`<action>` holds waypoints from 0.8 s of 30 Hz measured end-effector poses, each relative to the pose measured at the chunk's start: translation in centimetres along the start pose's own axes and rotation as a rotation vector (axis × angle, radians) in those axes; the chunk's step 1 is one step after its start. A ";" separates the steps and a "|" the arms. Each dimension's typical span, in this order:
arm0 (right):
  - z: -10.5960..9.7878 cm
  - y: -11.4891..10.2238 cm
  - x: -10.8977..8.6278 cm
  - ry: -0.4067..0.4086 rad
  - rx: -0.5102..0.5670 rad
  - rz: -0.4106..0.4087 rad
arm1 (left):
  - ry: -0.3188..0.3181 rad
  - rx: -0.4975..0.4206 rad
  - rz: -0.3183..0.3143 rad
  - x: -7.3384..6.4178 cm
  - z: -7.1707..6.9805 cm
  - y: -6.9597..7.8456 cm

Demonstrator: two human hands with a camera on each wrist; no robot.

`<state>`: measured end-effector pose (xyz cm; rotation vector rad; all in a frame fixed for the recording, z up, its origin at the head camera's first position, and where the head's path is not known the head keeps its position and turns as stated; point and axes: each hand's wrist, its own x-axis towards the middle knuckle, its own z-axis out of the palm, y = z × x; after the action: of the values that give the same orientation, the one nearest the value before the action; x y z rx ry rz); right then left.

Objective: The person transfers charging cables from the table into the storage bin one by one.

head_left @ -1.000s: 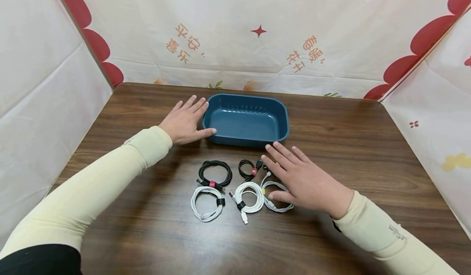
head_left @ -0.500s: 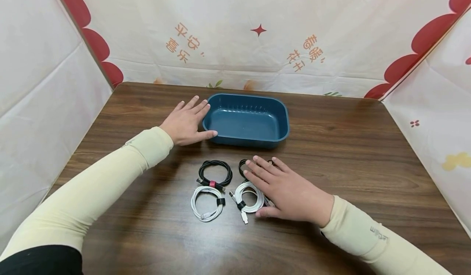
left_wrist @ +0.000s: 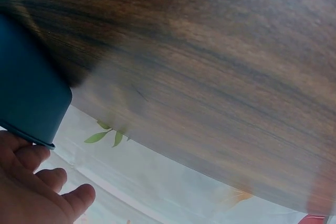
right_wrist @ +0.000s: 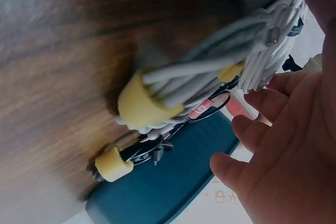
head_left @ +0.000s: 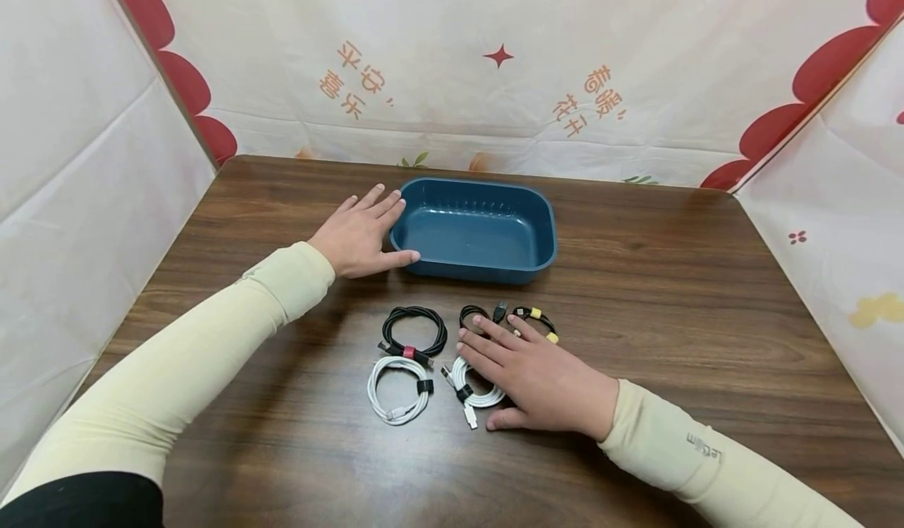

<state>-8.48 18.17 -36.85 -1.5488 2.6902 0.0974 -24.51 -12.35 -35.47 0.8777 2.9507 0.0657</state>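
Observation:
At the left end of a blue plastic basin [head_left: 480,271], my left hand [head_left: 360,238] rests with straight fingers, thumb over the rim. My right hand [head_left: 540,379] is spread palm down close over the coiled cables, holding nothing. Its fingers partly cover a white coil [head_left: 487,400] and a small black coil [head_left: 463,316]. Beyond the fingertips lies a black cable with yellow ties [head_left: 545,318]. A grey-white cable [right_wrist: 205,72] with yellow ties, hidden in the head view, shows beside the palm in the right wrist view. Further left lie a black coil [head_left: 442,332] with a red tie and a white coil [head_left: 372,391].
Everything stands on a brown wood-grain table [head_left: 671,293]. A printed white cloth [head_left: 438,81] hangs behind its far edge, with more cloth along both sides. The basin stands near the far edge, beyond the cables.
My right hand has moved left and slightly nearer over the cables. It uncovered the black cable with yellow ties and covered the grey-white one. My left hand stays at the basin's rim.

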 end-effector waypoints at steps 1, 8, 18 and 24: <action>0.0 0.1 0.0 -0.005 -0.001 -0.001 | -0.002 -0.001 -0.002 0.0 0.0 0.0; 0.2 0.4 0.3 -0.027 0.005 0.010 | -0.005 -0.001 -0.007 0.1 0.0 -0.1; 0.3 0.7 0.7 -0.021 0.029 0.012 | 0.004 -0.017 0.000 0.0 0.2 -0.2; 0.3 0.8 0.9 0.021 0.018 -0.015 | -0.004 -0.024 0.001 0.0 0.1 -0.1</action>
<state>-9.62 17.79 -37.15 -1.5732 2.6879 0.0567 -24.59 -12.43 -35.61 0.8747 2.9394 0.0984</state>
